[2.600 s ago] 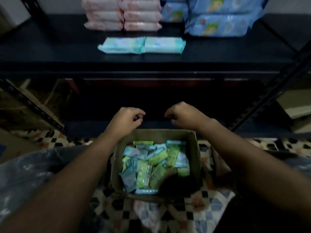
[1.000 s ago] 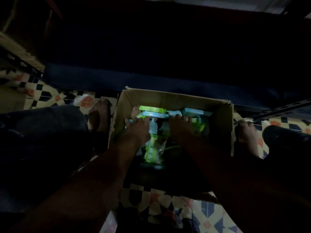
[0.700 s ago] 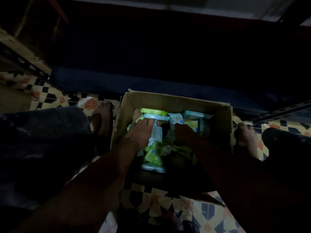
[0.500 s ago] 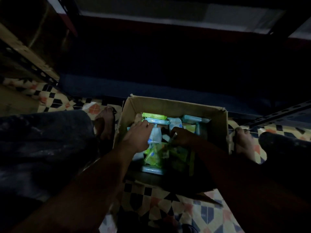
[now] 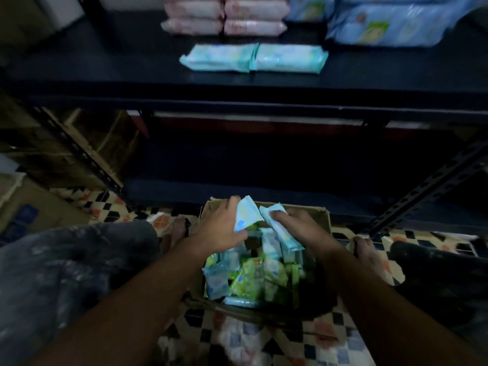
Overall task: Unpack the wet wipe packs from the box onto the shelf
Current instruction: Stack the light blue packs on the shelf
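Note:
A brown cardboard box stands on the tiled floor between my feet, filled with several small green and light-blue wet wipe packs. My left hand grips a light-blue pack just above the box's far edge. Beside it, my right hand grips another light-blue pack, lifted out of the pile. Higher up, the dark shelf carries two light-blue packs laid end to end near its front edge.
Pink packs are stacked at the back of the shelf, with larger blue packs to their right. A slotted metal upright slants at the right. My knees and bare feet flank the box. Another carton sits at the left.
Both hands were down among the packs in the box; each has come up holding a light-blue pack. My view has tilted up, so the shelf shows again.

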